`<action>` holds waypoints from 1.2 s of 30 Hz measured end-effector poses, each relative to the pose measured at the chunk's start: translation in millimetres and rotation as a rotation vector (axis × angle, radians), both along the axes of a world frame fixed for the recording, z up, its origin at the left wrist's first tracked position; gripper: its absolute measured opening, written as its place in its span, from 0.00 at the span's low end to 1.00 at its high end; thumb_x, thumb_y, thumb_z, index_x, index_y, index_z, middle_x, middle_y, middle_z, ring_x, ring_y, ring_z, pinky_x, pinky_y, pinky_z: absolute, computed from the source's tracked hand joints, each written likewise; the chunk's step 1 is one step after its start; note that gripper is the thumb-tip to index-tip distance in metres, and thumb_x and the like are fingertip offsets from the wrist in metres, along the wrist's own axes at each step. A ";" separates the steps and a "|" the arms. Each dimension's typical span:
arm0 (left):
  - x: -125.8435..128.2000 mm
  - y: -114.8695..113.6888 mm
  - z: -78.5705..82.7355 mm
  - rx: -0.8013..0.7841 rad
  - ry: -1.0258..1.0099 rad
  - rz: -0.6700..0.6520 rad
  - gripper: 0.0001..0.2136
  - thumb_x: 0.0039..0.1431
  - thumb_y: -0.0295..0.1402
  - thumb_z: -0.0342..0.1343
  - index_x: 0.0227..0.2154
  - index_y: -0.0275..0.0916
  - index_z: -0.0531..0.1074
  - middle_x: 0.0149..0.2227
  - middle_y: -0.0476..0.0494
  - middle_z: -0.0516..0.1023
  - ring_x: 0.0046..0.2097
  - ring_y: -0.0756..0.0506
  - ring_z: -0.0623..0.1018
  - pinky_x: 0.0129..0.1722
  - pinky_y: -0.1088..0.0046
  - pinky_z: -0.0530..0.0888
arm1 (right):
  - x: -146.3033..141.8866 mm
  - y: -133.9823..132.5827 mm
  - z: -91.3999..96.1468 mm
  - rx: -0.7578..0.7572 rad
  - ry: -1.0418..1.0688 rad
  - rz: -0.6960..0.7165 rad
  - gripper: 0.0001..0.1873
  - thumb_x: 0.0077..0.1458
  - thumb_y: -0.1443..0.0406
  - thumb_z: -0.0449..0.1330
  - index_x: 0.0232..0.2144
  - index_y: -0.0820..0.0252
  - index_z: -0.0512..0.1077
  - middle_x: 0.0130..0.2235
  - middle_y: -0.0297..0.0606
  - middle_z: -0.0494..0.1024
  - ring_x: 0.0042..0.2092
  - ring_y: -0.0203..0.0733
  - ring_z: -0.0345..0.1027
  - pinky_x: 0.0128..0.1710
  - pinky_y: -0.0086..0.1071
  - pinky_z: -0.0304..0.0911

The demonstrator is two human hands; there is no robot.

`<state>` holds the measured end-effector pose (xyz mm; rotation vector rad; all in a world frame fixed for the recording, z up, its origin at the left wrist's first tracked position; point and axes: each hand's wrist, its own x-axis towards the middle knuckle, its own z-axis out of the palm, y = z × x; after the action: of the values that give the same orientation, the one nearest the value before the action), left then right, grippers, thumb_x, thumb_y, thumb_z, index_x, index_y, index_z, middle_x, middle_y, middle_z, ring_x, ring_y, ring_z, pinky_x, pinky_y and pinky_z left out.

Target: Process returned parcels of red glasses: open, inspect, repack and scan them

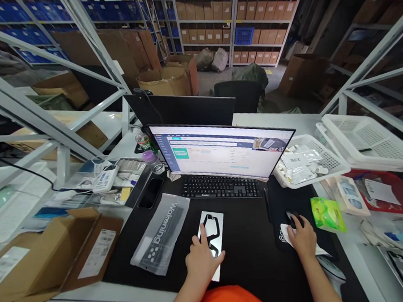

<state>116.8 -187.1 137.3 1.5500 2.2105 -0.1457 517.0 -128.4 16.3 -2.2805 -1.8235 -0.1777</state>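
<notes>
My left hand (201, 256) lies on a white card (216, 273) with a black angular frame-like shape (211, 237) on it. Its index finger points forward over the card and its thumb is spread away. Beside the card, to the left, is a frosted plastic pouch (162, 233) marked "Wakening". Over to the right, my right hand (303, 241) rests curled on a dark computer mouse (295, 219), with a white sheet or cloth partly under it. A black keyboard (220, 187) sits ahead, below a lit monitor (222, 149).
An opened cardboard box (54, 255) stands at the left, near a black phone (151, 193). Purple-capped bottle (153, 162) is by the monitor. On the right are a green tissue pack (327, 214), a scanner-like device (332, 270) and a white basket (335, 164) of small packets.
</notes>
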 end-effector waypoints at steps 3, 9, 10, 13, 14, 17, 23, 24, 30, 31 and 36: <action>-17.0 5.0 0.1 0.011 -0.081 0.040 0.45 0.61 0.55 0.47 0.71 0.30 0.39 0.53 0.23 0.67 0.46 0.31 0.76 0.39 0.61 0.70 | 0.4 -0.2 -1.7 -0.002 -0.015 -0.008 0.25 0.61 0.61 0.50 0.58 0.57 0.72 0.62 0.50 0.64 0.51 0.56 0.67 0.48 0.44 0.62; -85.2 33.7 -14.1 0.284 -0.065 0.038 0.30 0.68 0.47 0.35 0.64 0.30 0.60 0.54 0.24 0.69 0.55 0.31 0.72 0.53 0.58 0.67 | 0.9 0.0 -3.8 0.023 -0.045 0.000 0.24 0.63 0.60 0.50 0.57 0.57 0.72 0.61 0.51 0.64 0.51 0.56 0.67 0.48 0.45 0.62; -96.6 37.2 -20.0 0.313 0.002 0.050 0.29 0.69 0.45 0.36 0.63 0.30 0.61 0.54 0.24 0.69 0.55 0.32 0.72 0.53 0.58 0.67 | 1.0 0.1 -4.2 0.025 -0.046 0.000 0.23 0.63 0.61 0.50 0.57 0.57 0.73 0.61 0.51 0.64 0.51 0.56 0.67 0.49 0.45 0.62; -125.5 39.0 -40.4 0.324 0.137 0.134 0.27 0.67 0.44 0.40 0.61 0.29 0.62 0.52 0.24 0.70 0.52 0.31 0.73 0.52 0.56 0.68 | 2.6 0.6 -6.3 0.036 -0.051 0.003 0.23 0.62 0.61 0.52 0.56 0.56 0.73 0.60 0.50 0.64 0.51 0.55 0.67 0.48 0.44 0.62; -133.6 36.8 -47.1 0.315 0.157 0.169 0.28 0.67 0.45 0.41 0.60 0.28 0.63 0.52 0.23 0.70 0.52 0.30 0.73 0.52 0.56 0.68 | 3.7 0.8 -7.5 0.045 -0.055 0.009 0.22 0.61 0.61 0.53 0.55 0.56 0.74 0.60 0.50 0.65 0.50 0.55 0.68 0.47 0.43 0.63; -155.7 25.5 -64.2 0.286 0.203 0.259 0.28 0.67 0.45 0.41 0.58 0.25 0.65 0.54 0.20 0.68 0.55 0.27 0.71 0.53 0.52 0.68 | 8.0 1.5 -12.2 0.088 -0.079 0.034 0.21 0.60 0.60 0.56 0.53 0.56 0.75 0.58 0.49 0.67 0.46 0.53 0.68 0.44 0.42 0.63; -198.5 1.5 -81.9 0.236 0.247 0.354 0.27 0.66 0.41 0.41 0.58 0.22 0.63 0.52 0.19 0.70 0.52 0.27 0.73 0.51 0.51 0.69 | 12.9 2.0 -17.4 0.133 -0.125 0.066 0.20 0.59 0.60 0.57 0.52 0.56 0.76 0.58 0.49 0.68 0.45 0.51 0.69 0.41 0.40 0.63; -204.7 -1.1 -83.8 0.237 0.243 0.350 0.28 0.66 0.42 0.41 0.58 0.23 0.63 0.51 0.20 0.71 0.51 0.27 0.74 0.50 0.51 0.69 | 12.6 2.0 -17.1 0.135 -0.129 0.066 0.20 0.59 0.60 0.57 0.52 0.56 0.77 0.58 0.49 0.68 0.45 0.51 0.69 0.41 0.40 0.63; -239.3 -7.1 -99.3 0.263 0.155 0.361 0.32 0.61 0.48 0.47 0.59 0.25 0.63 0.46 0.23 0.74 0.49 0.28 0.76 0.46 0.54 0.71 | 9.4 2.1 -14.4 0.154 -0.145 0.048 0.20 0.61 0.59 0.56 0.52 0.56 0.77 0.57 0.49 0.68 0.44 0.51 0.70 0.40 0.40 0.63; -244.9 -7.4 -102.3 0.265 0.118 0.363 0.31 0.61 0.47 0.48 0.57 0.25 0.65 0.45 0.25 0.76 0.48 0.30 0.77 0.46 0.57 0.72 | 9.1 2.1 -14.5 0.152 -0.149 0.046 0.20 0.61 0.59 0.55 0.52 0.56 0.77 0.57 0.49 0.68 0.44 0.51 0.70 0.39 0.40 0.64; -267.5 -16.7 -109.5 0.282 -0.031 0.343 0.16 0.59 0.42 0.47 0.36 0.36 0.74 0.34 0.37 0.79 0.40 0.38 0.80 0.40 0.67 0.73 | 9.6 2.2 -16.0 0.138 -0.151 0.039 0.21 0.61 0.58 0.55 0.52 0.56 0.76 0.58 0.50 0.68 0.45 0.52 0.69 0.40 0.41 0.65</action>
<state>-150.7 -203.8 27.9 1.2637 2.5145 0.3031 526.6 -126.1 0.3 -2.1884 -1.8620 -0.4656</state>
